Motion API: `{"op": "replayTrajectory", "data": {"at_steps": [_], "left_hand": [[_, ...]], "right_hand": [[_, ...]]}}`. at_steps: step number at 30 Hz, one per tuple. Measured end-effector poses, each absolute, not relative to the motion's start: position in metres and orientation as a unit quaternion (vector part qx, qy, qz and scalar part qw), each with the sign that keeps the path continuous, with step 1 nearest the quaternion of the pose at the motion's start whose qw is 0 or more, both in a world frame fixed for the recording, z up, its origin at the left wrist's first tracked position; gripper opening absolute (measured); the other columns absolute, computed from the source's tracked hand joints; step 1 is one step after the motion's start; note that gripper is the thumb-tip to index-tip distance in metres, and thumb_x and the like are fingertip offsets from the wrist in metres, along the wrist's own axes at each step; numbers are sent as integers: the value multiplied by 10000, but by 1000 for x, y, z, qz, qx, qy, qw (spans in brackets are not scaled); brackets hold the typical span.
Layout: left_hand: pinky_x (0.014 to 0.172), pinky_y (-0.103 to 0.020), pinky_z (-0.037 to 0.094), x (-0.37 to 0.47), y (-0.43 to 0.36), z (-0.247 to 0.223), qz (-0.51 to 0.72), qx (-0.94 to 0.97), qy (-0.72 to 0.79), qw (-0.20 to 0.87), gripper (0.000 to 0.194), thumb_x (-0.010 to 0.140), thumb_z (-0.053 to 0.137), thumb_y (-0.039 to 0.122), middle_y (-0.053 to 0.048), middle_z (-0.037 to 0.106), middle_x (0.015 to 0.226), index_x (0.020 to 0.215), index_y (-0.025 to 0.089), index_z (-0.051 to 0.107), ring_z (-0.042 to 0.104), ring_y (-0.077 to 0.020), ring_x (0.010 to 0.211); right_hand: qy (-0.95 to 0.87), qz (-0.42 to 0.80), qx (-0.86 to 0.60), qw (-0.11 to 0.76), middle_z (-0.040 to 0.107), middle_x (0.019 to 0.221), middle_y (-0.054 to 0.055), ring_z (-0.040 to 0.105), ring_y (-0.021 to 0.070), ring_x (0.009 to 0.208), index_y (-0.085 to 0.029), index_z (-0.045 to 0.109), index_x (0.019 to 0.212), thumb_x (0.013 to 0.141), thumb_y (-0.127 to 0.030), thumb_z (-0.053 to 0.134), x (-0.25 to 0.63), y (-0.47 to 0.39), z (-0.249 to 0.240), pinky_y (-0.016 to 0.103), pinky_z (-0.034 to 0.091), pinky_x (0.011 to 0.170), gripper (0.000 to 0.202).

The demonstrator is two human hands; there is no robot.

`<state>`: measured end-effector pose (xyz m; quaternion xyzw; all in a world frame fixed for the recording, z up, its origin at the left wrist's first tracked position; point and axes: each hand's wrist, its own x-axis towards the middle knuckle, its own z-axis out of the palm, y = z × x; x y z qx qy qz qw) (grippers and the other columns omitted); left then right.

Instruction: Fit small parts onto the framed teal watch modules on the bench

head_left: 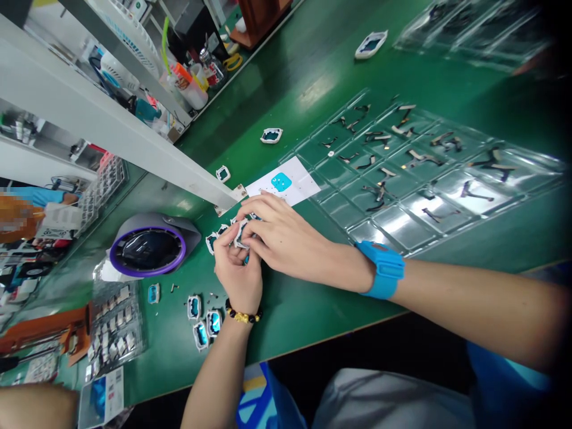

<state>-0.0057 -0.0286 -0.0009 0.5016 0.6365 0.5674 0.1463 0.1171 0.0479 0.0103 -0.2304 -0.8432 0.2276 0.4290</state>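
Both of my hands meet over the green bench around one small white plastic housing (241, 232), largely covered by fingers. My left hand (238, 274), with a beaded bracelet at its wrist, grips it from below, fingers curled. From above, my right hand (283, 238) pinches the same piece; a blue wristband (383, 271) is on that arm. Just behind the fingers, other white housings (211, 242) lie partly hidden. Beyond my right hand is a white card (301, 179) bearing a blue rounded sticker (281, 182). More housings with blue film (201, 335) rest near my left forearm.
A clear compartment tray (384, 173) of dark flex-like parts spreads to the right. A grey post (134, 125) rises behind my hands. Left stand a purple-rimmed device (147, 250) and a tray of small pale parts (111, 328). Another person's arm (38, 405) enters lower left.
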Motion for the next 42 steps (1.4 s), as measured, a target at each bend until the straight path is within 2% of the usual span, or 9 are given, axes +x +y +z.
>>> {"op": "replayTrajectory", "data": {"at_steps": [8, 12, 23, 29, 33, 42], "left_hand": [[812, -256, 642, -7, -30, -3, 554, 498, 652, 141, 335, 909, 742, 308, -147, 683, 1292, 1190, 174, 619, 771, -172, 962], [780, -255, 643, -8, -31, -5, 547, 508, 656, 108, 306, 919, 724, 323, -142, 702, 1276, 1171, 177, 630, 769, -158, 916], [786, -262, 650, -9, -30, -7, 552, 517, 648, 92, 278, 907, 718, 264, -108, 756, 1192, 1164, 191, 644, 773, -180, 991], [858, -287, 653, -9, -30, -6, 568, 520, 625, 132, 315, 928, 701, 235, -117, 722, 1292, 1236, 213, 640, 757, -191, 1077], [880, -300, 651, -10, -33, -5, 565, 517, 626, 145, 340, 916, 711, 208, -110, 714, 1316, 1249, 225, 647, 748, -204, 1110], [873, -302, 656, -10, -33, 0, 609, 484, 606, 167, 383, 871, 770, 293, -134, 736, 1264, 1210, 192, 623, 753, -220, 1105]], "right_hand": [[-830, 260, -224, 439, 616, 1178, 121, 533, 285, 1225, -179, 666, 846, 971, -93, 500, 115, 46, 11, 580, 370, 1205, 225], [-819, 276, -214, 456, 616, 1191, 119, 523, 292, 1244, -189, 658, 849, 964, -88, 483, 113, 45, 11, 599, 406, 1169, 233], [-799, 307, -227, 464, 622, 1192, 93, 545, 266, 1210, -206, 636, 857, 927, -56, 511, 111, 39, 10, 541, 430, 1139, 207], [-813, 266, -241, 458, 661, 1188, 78, 504, 303, 1320, -220, 667, 830, 931, -106, 577, 118, 41, 21, 559, 401, 1171, 177], [-820, 258, -240, 452, 666, 1202, 77, 509, 306, 1323, -222, 688, 833, 915, -111, 594, 120, 39, 26, 568, 395, 1179, 167], [-805, 310, -217, 457, 640, 1325, 62, 488, 297, 1381, -247, 701, 935, 905, -136, 636, 118, 37, 23, 599, 359, 1216, 132]]}}
